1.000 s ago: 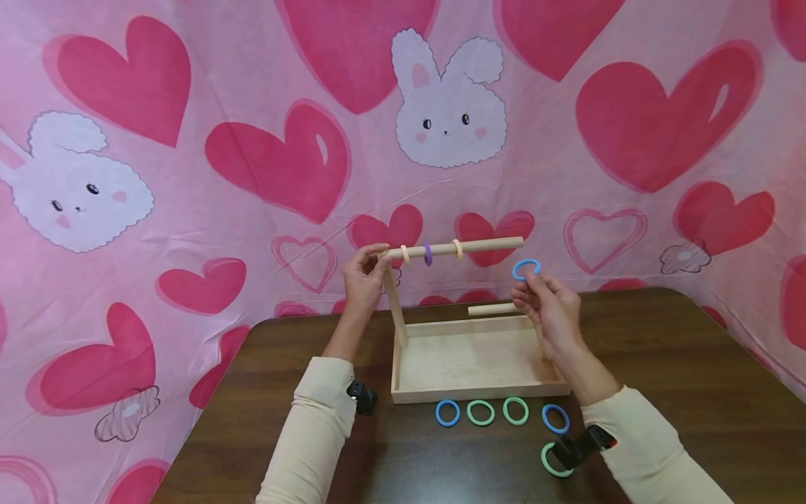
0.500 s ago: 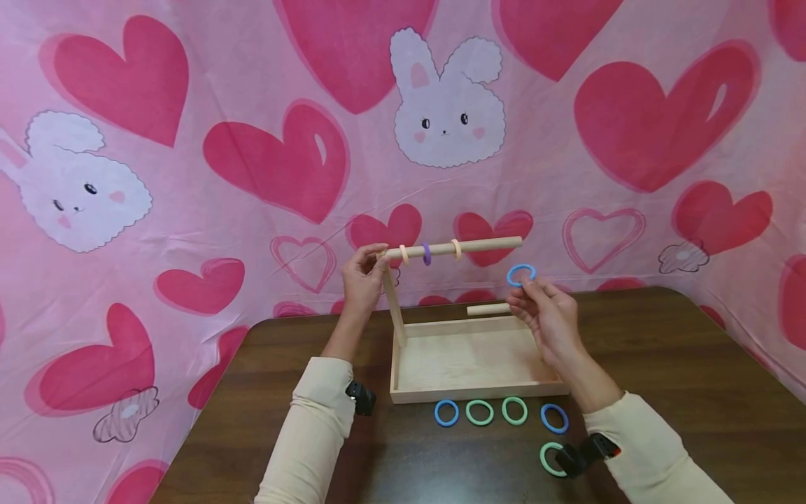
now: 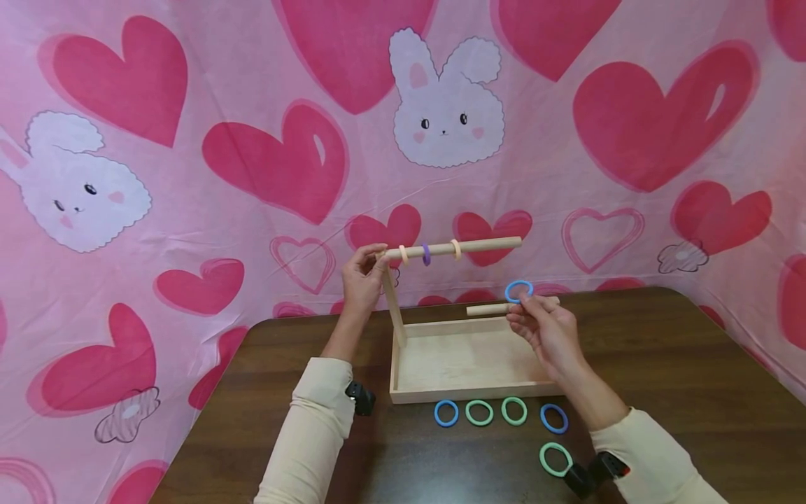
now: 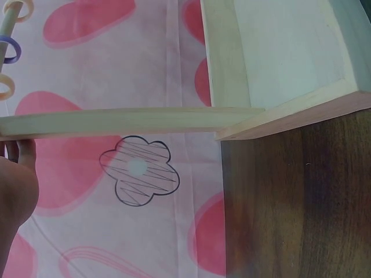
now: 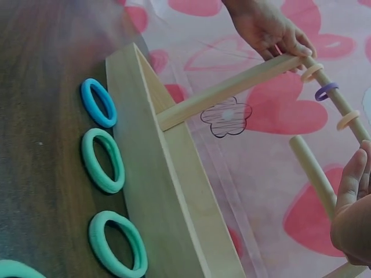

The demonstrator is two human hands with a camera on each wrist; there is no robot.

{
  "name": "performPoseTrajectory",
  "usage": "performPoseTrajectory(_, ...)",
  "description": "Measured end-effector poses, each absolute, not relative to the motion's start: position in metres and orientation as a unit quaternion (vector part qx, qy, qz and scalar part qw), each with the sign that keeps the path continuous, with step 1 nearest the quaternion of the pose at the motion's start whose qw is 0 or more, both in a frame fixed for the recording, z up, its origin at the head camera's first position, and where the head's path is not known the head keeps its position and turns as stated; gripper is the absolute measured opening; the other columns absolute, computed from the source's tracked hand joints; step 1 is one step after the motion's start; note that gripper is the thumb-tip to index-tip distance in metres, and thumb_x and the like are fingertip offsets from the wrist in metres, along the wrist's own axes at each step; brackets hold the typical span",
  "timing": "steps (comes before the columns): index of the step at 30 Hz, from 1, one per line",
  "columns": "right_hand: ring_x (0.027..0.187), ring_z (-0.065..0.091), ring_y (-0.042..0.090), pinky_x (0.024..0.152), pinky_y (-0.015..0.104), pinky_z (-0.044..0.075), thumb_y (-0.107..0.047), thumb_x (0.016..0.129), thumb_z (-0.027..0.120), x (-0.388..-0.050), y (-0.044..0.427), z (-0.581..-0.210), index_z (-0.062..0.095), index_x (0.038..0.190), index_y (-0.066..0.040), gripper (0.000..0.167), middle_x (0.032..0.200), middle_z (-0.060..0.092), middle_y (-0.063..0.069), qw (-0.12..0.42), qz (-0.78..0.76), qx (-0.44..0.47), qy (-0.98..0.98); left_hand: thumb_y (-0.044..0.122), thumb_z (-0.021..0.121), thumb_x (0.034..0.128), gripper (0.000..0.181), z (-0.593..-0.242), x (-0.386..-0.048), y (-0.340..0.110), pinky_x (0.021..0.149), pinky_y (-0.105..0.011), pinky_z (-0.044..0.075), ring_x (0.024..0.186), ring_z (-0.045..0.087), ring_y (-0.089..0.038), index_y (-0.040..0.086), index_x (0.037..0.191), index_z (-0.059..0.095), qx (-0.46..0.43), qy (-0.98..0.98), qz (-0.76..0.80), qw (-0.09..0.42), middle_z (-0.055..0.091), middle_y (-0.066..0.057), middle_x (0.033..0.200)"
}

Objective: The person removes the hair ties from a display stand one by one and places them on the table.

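Note:
A wooden rack [image 3: 478, 392] with a tray base stands on the table, with a tall post [image 3: 394, 308] at its left end. My left hand [image 3: 364, 280] grips the post's top, where the upper rod [image 3: 494, 244] begins. Around that rod hang a purple hair tie [image 3: 427, 255] between two peach hair ties [image 3: 456, 249]. My right hand [image 3: 548, 329] pinches a light-blue hair tie [image 3: 510, 299] between thumb and fingers. The tie is upright, apart from the upper rod, and overlaps the lower rod [image 3: 485, 309] in the head view. In the left wrist view, my left hand [image 4: 17, 191] is partly cut off.
In front of the tray, several blue and green hair ties lie on the dark wooden table [image 3: 680, 364], among them a blue one [image 3: 447, 424] and a green one [image 3: 481, 423]. A pink cloth [image 3: 302, 63] with hearts and rabbits hangs behind the table.
My right hand has moved down and slightly left with the light-blue hair tie, which is now lower, near the lower rod's height. The left hand keeps its grip on the post.

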State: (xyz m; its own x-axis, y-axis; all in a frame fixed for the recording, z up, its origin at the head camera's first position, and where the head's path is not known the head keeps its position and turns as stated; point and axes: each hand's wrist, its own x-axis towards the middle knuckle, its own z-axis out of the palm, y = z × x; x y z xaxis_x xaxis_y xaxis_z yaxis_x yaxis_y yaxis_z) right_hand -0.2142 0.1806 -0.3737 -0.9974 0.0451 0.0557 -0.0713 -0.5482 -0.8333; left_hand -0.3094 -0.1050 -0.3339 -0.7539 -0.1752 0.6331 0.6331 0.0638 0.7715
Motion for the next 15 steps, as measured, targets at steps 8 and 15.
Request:
performPoseTrajectory(8, 0.070, 0.072, 0.002, 0.070, 0.017, 0.060, -0.017, 0.105, 0.056, -0.209, 0.182, -0.383, 0.073, 0.083, -0.018, 0.027, 0.074, 0.074, -0.008, 0.019, 0.874, 0.019, -0.484, -0.008, 0.069, 0.0897, 0.020, -0.336, -0.310, -0.106, 0.072, -0.015, 0.054, 0.076, 0.064, 0.003, -0.013, 0.109, 0.066, -0.172, -0.666, -0.658, 0.307, 0.074, -0.001, 0.088)
performPoseTrajectory(15, 0.070, 0.072, 0.002, 0.070, 0.016, 0.059, -0.017, 0.105, 0.055, -0.206, 0.182, -0.392, 0.073, 0.084, -0.019, 0.027, 0.075, 0.074, -0.009, 0.002, 0.873, 0.018, -0.487, -0.006, 0.069, 0.0906, 0.021, -0.335, -0.310, -0.106, 0.072, -0.015, 0.054, 0.077, 0.064, 0.003, -0.012, 0.110, 0.066, -0.176, -0.667, -0.658, 0.302, 0.071, 0.012, 0.086)
